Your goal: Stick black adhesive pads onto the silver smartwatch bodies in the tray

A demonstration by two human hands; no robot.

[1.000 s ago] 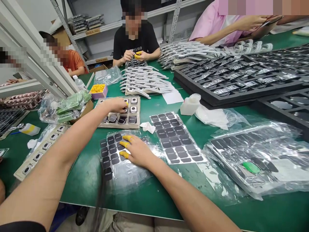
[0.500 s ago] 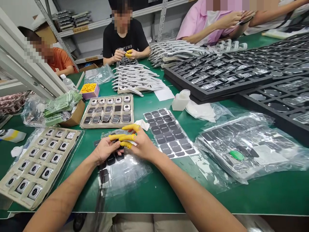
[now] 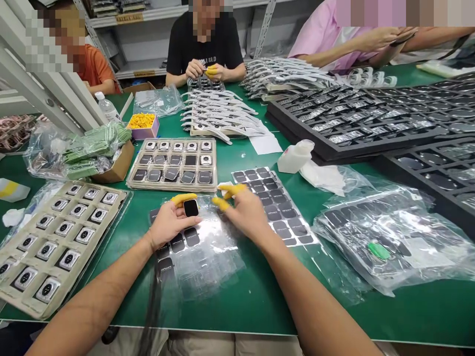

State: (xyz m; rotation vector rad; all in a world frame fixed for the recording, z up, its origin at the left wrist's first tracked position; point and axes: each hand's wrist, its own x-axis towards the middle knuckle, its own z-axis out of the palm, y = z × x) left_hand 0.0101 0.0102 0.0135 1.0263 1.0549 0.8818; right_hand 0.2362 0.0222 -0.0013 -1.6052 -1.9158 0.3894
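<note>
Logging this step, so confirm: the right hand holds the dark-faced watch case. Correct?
Not the right hand: the left hand holds the dark-faced watch case. The head view shows this.

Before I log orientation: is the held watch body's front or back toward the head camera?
Front: the watch body in the left hand shows its plain black screen.

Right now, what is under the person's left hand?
Below the left hand, which holds a watch body, a sheet of dark labels shows. The part directly beneath the hand is covered; whether they touch, I cannot tell.
</note>
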